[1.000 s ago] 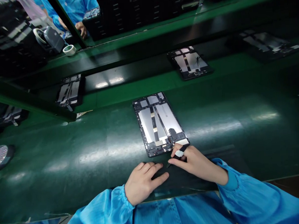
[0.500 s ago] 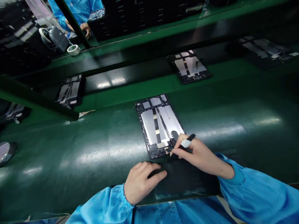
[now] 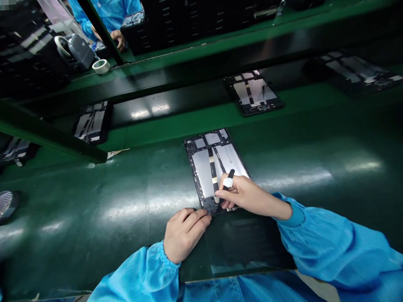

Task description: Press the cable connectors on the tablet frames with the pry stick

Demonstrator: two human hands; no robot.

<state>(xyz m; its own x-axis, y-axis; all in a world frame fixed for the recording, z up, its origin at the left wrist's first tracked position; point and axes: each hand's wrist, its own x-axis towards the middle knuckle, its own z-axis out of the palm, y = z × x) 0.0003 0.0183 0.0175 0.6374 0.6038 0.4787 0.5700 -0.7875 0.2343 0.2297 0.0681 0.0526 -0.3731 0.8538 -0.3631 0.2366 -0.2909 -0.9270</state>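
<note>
An opened tablet lies on the green work surface, showing silver battery panels and a dark ribbon strip down its middle. Between the fingers of my right hand is a slim black pen-like tool with a white wrap. That hand is closed over the tablet's lower part, and the tool's tip is hidden beneath it. My left hand has its fingers together, thumb and forefinger at the tablet's lower left corner.
More opened tablets lie along the line behind, including one at left. A green post slants across the left. Beyond are a tape roll, dark stacked trays and a person in blue. A round mesh-faced object sits far left.
My right hand has moved left and slightly up over the tablet's lower part with the tool. My left hand has drawn its fingers together and reached the tablet's lower left corner.
</note>
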